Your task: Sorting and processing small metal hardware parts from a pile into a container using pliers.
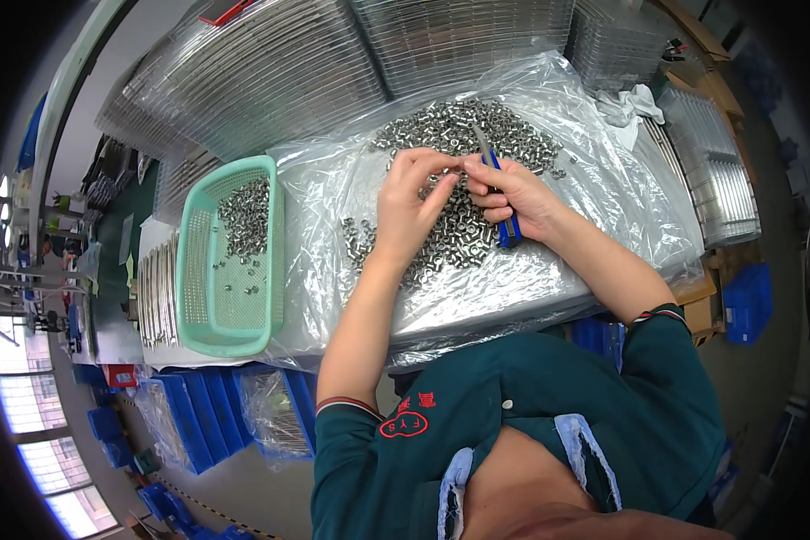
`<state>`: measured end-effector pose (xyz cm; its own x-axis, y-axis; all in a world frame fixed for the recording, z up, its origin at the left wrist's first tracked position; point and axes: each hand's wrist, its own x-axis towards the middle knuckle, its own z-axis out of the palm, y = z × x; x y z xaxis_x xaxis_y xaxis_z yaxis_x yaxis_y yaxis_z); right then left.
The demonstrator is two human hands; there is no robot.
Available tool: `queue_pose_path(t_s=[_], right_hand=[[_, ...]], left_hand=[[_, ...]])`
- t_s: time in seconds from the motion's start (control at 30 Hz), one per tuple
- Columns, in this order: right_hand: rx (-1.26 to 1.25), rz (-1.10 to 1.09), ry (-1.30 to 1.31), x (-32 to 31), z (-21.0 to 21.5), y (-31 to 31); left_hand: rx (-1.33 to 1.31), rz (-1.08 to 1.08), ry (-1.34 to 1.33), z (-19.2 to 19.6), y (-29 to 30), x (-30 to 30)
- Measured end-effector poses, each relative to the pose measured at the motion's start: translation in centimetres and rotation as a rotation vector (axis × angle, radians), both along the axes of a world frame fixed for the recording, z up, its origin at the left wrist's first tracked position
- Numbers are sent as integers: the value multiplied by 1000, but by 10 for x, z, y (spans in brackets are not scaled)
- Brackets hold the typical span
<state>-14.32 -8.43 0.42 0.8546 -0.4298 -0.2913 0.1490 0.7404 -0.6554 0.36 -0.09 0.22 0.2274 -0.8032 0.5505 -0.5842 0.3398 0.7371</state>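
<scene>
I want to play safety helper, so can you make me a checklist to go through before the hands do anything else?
1. Knife held firmly: ok as far as it shows; the right hand has its fingers around the blue knife.
2. Blade put away: not ok; the blade sticks out above that hand.
3. Left hand well clear of the blade: not ok; its fingertips are close by.
4. Little piece between the fingertips: cannot tell; too small to see.
5. Green basket upright: ok; metal pieces lie inside.
6. Plastic sheet under the loose pile: ok.
</scene>
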Motion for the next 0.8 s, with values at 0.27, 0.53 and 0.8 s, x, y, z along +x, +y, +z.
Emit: queue_pose_path(t_s=[0.27,0.53,0.8], right_hand=[[-2,34,17,1,-1,-2],[44,69,-6,0,-2,-3],[32,56,-8,0,-3,-1]], left_hand=[[-33,74,67,-1,2,-1],[-80,165,127,4,0,1],[-38,32,-78,-4,-1,-7]])
